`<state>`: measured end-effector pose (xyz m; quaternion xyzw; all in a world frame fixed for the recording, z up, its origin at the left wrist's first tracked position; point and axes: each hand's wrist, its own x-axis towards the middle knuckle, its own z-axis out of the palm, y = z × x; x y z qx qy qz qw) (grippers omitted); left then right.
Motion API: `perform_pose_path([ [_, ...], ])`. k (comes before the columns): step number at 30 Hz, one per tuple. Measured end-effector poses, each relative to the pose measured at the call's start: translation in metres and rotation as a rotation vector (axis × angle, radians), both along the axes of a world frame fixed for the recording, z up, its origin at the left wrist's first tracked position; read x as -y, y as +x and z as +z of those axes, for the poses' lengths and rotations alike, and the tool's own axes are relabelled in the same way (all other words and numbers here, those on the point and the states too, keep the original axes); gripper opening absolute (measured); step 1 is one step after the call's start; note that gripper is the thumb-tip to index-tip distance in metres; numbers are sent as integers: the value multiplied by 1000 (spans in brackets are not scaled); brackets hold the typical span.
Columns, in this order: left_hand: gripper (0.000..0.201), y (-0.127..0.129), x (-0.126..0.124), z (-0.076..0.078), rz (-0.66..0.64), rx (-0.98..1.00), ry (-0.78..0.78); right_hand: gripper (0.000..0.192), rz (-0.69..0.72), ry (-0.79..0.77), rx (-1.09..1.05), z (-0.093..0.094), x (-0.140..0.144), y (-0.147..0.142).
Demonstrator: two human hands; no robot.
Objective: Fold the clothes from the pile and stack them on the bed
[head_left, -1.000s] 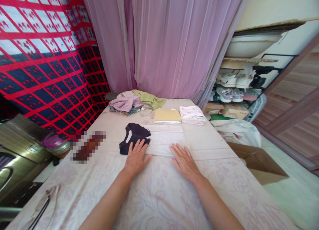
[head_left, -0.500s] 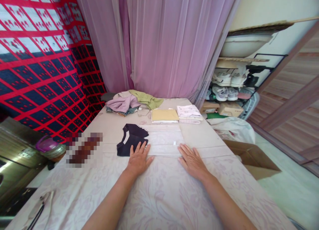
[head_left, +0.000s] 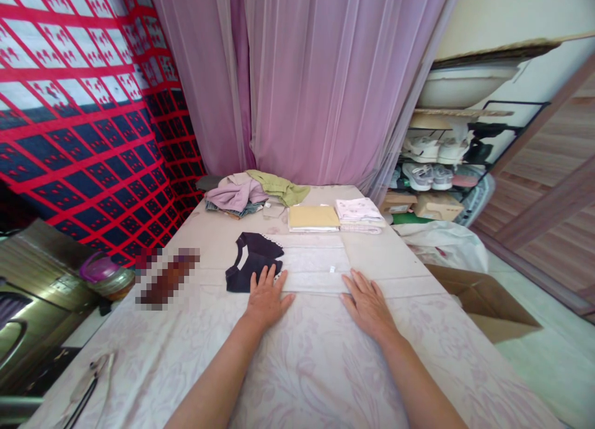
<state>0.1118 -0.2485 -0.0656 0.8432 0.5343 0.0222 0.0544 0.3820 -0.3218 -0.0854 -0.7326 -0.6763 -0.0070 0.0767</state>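
A folded pale garment (head_left: 313,268) with a dark collar part (head_left: 251,265) at its left end lies flat on the cloth-covered table (head_left: 302,367). My left hand (head_left: 267,299) rests palm down, fingers spread, on the near left edge of the garment, touching the dark part. On the garment's near right corner lies my right hand (head_left: 369,304), also flat with its fingers apart. Neither hand grips anything.
At the table's far end lie a heap of loose clothes (head_left: 253,192), a folded tan piece (head_left: 313,217) and a folded white patterned piece (head_left: 359,211). Scissors (head_left: 86,389) lie near left. A cardboard box (head_left: 483,302) and shoe rack (head_left: 437,168) stand at the right.
My right hand has slid to the right along the garment's near edge, from its middle to its right corner. My left hand has stayed near the dark collar.
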Motion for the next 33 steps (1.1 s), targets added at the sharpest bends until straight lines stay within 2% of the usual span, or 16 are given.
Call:
perform_pose_path([
  [5, 77, -8, 0, -3, 11, 3, 52, 48, -8, 24, 16, -4, 0, 2],
  [8, 74, -12, 2, -8, 18, 31, 105, 47, -5, 42, 16, -6, 0, 3],
  [22, 68, -9, 0, -9, 71, 88, 81, 47, -40, 25, 19, 0, 0, 0],
  [33, 71, -9, 1, -3, 76, 77, 74, 47, -63, 45, 8, 9, 1, -4],
])
